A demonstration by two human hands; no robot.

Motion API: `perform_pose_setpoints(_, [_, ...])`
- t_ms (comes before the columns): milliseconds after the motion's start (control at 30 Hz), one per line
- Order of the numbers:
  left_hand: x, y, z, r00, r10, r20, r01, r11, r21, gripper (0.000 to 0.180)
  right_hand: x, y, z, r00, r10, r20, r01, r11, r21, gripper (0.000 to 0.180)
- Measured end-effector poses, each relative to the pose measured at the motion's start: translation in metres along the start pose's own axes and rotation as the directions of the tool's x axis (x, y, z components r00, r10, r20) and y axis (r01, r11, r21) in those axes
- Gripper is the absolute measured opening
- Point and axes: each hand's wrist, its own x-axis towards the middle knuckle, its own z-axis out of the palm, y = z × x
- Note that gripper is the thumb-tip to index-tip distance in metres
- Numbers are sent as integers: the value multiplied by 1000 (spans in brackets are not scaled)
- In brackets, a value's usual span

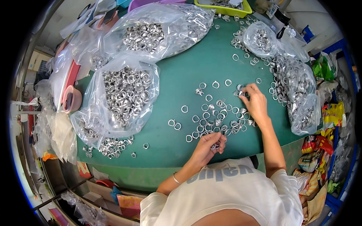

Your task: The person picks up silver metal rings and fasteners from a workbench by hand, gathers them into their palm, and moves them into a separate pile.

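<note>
Silvery metal rings lie loosely scattered on the green table in front of me. Close to the near edge, my left hand is closed around one or more metal rings, its fingers curled; how many it holds is hidden. My right hand reaches farther out to the right of the scatter. Its thumb and fingers pinch at metal rings beside the fingertips. Single rings, such as one metal ring, lie apart to the left of that hand.
Open plastic bags full of rings stand left: a near bag and a far bag. More bagged rings line the right edge. A yellow-green tray sits at the back, a pink cup at far left. Blue shelving stands right.
</note>
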Motion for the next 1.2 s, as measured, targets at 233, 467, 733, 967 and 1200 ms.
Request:
perform_pose_setpoints(233, [6, 2, 13, 998, -47, -40, 49, 998, 46, 23, -2, 31, -28, 918, 187, 351, -384, 641, 665, 13])
perform_pose_setpoints(467, [13, 5, 18, 997, -78, -28, 80, 994, 77, 22, -7, 32, -13, 855, -254, 453, -518, -359, 777, 20])
perform_pose_setpoints(733, [12, 5, 16, 995, -84, -50, 87, 993, 75, 22, -17, 24, -14, 872, -215, 441, -485, -238, 842, 34])
perform_pose_setpoints(967, [15, 4, 14, 997, -76, -21, 77, 996, 49, 23, -23, 9, -30, 871, -35, 489, -480, 140, 866, 34])
perform_pose_setpoints(1200, [5, 8, 13, 996, 33, -81, -30, 999, 38, 31, -35, -41, -34, 892, -163, 422, -200, 695, 690, 29])
